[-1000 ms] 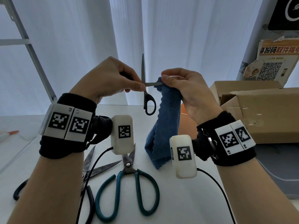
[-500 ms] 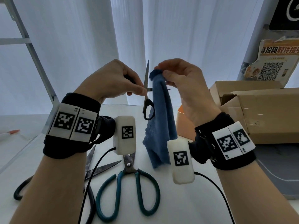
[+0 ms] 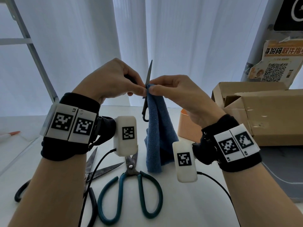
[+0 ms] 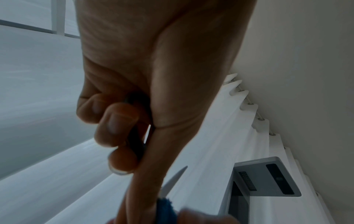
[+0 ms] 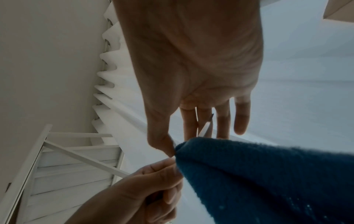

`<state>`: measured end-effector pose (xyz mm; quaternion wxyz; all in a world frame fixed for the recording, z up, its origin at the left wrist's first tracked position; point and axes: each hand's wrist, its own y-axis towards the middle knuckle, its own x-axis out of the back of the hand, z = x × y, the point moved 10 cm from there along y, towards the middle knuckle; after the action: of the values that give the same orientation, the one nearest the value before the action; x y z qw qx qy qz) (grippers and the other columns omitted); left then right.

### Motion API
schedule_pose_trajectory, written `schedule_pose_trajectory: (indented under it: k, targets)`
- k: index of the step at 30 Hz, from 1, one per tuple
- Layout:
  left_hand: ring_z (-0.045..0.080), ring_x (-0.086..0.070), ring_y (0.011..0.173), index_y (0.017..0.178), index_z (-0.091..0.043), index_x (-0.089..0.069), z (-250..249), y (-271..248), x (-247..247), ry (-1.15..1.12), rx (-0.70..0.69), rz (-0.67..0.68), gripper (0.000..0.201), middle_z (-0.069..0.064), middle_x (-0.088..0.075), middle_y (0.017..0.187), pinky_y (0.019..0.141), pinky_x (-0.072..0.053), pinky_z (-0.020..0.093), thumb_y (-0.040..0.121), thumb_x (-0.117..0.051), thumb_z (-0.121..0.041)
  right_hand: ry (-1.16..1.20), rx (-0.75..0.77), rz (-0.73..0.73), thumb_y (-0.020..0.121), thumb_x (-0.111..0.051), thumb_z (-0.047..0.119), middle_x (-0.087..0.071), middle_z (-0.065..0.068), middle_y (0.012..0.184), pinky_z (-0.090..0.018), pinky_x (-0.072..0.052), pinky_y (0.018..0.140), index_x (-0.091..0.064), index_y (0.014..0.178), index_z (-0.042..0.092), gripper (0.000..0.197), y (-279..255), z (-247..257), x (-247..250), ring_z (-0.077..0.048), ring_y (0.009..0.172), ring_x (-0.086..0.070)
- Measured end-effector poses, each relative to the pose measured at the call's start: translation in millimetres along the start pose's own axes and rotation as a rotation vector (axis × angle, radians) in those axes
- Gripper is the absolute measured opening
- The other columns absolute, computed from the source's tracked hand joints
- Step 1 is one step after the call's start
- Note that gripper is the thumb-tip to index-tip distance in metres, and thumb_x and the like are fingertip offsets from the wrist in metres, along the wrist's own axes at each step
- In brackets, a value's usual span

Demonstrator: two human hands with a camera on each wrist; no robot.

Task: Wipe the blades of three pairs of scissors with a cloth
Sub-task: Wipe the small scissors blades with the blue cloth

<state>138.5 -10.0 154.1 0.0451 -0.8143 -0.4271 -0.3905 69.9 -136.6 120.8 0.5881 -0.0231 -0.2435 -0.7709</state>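
The small black-handled steel scissors (image 3: 148, 82) are held up in the air above the white counter (image 3: 188, 202), long axis near upright, blade tip pointing up and one handle loop hanging below; the left hand (image 3: 113, 79) pinches them near the pivot, fingers curled; the right hand (image 3: 178, 94) pinches the blue terry cloth (image 3: 157, 136) against the blade's base, thumb and forefinger pressed together on the fabric, the rest of the cloth draping down to the counter. On the counter lie teal-handled scissors (image 3: 131, 185), blades pointing away, and dark-handled scissors (image 3: 91, 171) with blades spread. On the right, an open brown cardboard box (image 3: 265, 115); above it a torn orange-and-white notice (image 3: 278, 63) with a QR code and partly cut-off Chinese characters.
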Motion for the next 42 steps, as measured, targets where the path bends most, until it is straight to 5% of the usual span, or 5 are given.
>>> schedule_pose_trajectory:
  k: [13,19,24,29,42]
  targets:
    - [-0.003,-0.046,0.045,0.076,-0.012,-0.078,0,0,-3,0.009,0.014,0.023,0.01,-0.007,-0.057,0.051,0.049,-0.036,0.011,0.075,-0.085,-0.018,-0.071,-0.021,-0.075,0.086,-0.076,0.019,-0.074,-0.018,0.099,-0.031,-0.054,0.089,-0.072,0.097,0.004,0.019,3,-8,4,-0.023,0.089,-0.07]
    - [-0.002,-0.046,0.044,0.076,-0.012,-0.078,1,0,-4,0.019,0.02,0.013,0.01,-0.008,-0.057,0.05,0.048,-0.036,0.011,0.075,-0.085,-0.018,-0.101,-0.041,-0.053,0.092,-0.068,0.011,-0.076,-0.008,0.096,-0.014,-0.052,0.079,-0.073,0.101,0.009,0.011,3,-6,0,-0.011,0.087,-0.07]
    - [-0.002,-0.047,0.046,0.075,-0.013,-0.078,1,1,-3,0.016,0.017,-0.002,0.01,-0.006,-0.057,0.052,0.052,-0.038,0.014,0.074,-0.086,-0.019,-0.103,-0.064,-0.054,0.091,-0.07,0.017,-0.074,-0.013,0.102,-0.029,-0.053,0.092,-0.074,0.101,0.011,0.012,3,-9,2,-0.02,0.096,-0.07]
    - [-0.001,-0.047,0.046,0.077,-0.01,-0.078,-1,0,0,-0.004,0.002,-0.008,0.011,-0.009,-0.056,0.049,0.045,-0.036,0.007,0.075,-0.086,-0.017,-0.054,-0.074,-0.102,0.086,-0.074,0.022,-0.075,-0.012,0.096,-0.009,-0.047,0.065,-0.075,0.096,0.01,0.016,1,-8,6,-0.004,0.075,-0.062]
    - [-0.001,-0.046,0.047,0.078,-0.011,-0.079,1,0,3,-0.01,0.011,-0.022,0.011,-0.007,-0.056,0.05,0.048,-0.038,0.008,0.075,-0.086,-0.018,-0.056,-0.078,-0.174,0.083,-0.069,0.014,-0.065,-0.007,0.08,-0.033,-0.051,0.075,-0.072,0.079,0.02,0.008,3,-10,18,-0.016,0.075,-0.06]
